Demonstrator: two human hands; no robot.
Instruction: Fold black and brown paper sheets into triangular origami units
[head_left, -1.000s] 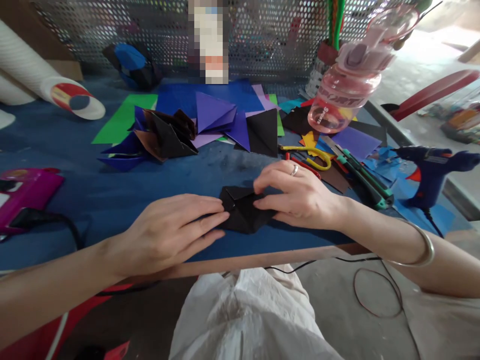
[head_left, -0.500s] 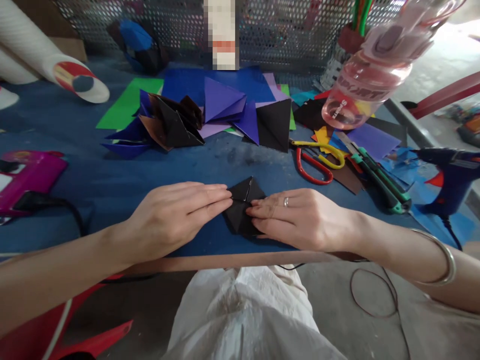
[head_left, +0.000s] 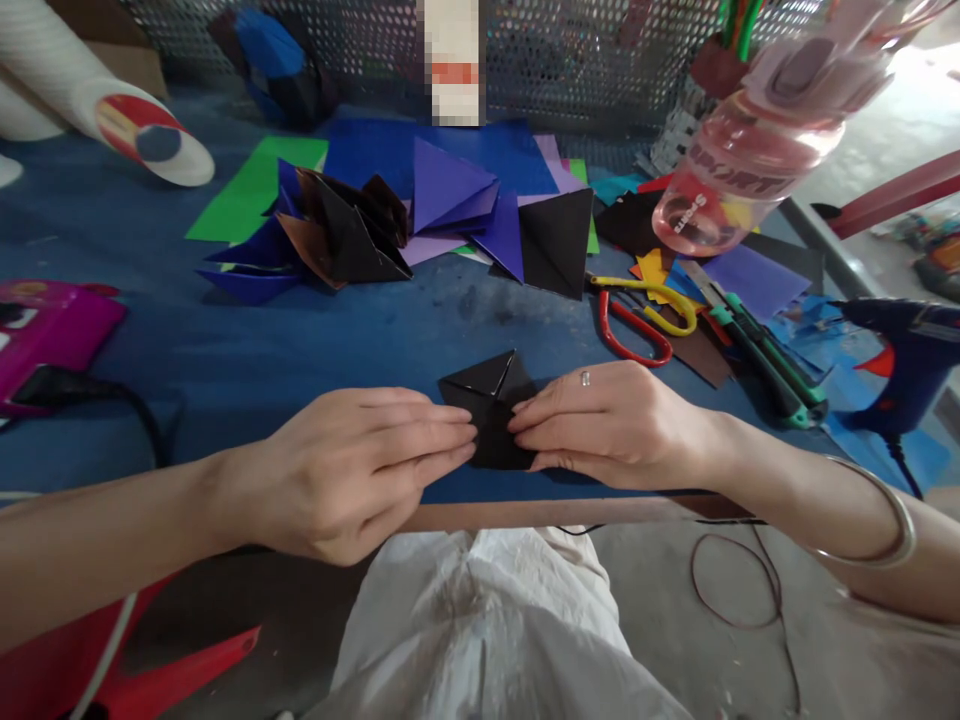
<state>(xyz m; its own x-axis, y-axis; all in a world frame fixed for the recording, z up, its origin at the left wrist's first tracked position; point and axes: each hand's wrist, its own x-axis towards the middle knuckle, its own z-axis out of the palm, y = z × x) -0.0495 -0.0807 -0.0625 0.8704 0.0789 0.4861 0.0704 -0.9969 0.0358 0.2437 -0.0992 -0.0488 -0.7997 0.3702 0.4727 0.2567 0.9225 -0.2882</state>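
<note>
A small folded sheet of black paper (head_left: 495,400) lies near the table's front edge, with a raised triangular flap at its upper left. My left hand (head_left: 360,460) is closed, its fingertips gripping the lower left edge of the sheet; its thumb is hidden. From the other side my right hand (head_left: 600,425), also closed and wearing a ring, grips the right edge. Beyond my hands are folded black and brown paper pieces (head_left: 360,235), a folded purple piece (head_left: 450,195) and a folded black piece (head_left: 556,245).
Scissors (head_left: 637,325) and a green utility knife (head_left: 769,350) lie to the right, beside paper scraps. Farther right is a blue glue gun (head_left: 892,370); behind stands a pink water bottle (head_left: 750,170). A magenta device (head_left: 60,335) with a black cable occupies the left.
My left hand has slid down along the sheet, from its left corner to its lower left edge. The upper left flap now shows fully. My right hand stays at the right edge.
</note>
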